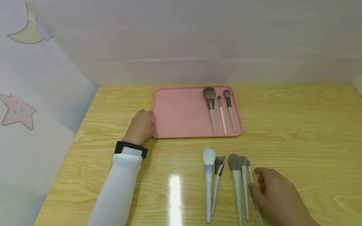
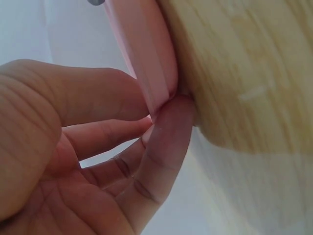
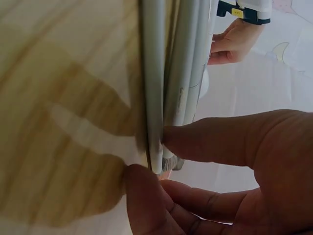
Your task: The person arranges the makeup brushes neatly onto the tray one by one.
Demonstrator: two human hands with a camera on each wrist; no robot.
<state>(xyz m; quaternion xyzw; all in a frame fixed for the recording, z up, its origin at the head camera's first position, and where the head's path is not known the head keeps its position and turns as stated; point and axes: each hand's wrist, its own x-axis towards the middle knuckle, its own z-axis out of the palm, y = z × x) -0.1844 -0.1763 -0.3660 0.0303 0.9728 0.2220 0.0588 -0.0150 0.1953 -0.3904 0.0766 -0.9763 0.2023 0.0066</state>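
Note:
My left hand (image 1: 140, 126) grips the front left corner of a pink tray (image 1: 178, 111); in the left wrist view the thumb and fingertips pinch its rim (image 2: 149, 63). Three makeup brushes lie on the tray's right side, among them a large fluffy one (image 1: 209, 94). At the right, my right hand (image 1: 279, 195) pinches the thinnest makeup brush (image 3: 154, 73) between thumb and index finger. Close to its left lie a slim brush (image 1: 245, 186) and a thicker grey-headed brush (image 1: 237, 180).
Further left on the wooden table (image 1: 312, 140) lie a white-headed brush (image 1: 209, 170) and a brush with a flat dark head (image 1: 219, 167). A pale cloth wall (image 1: 208, 32) rises behind the table, and a printed cloth (image 1: 17, 148) hangs along the left.

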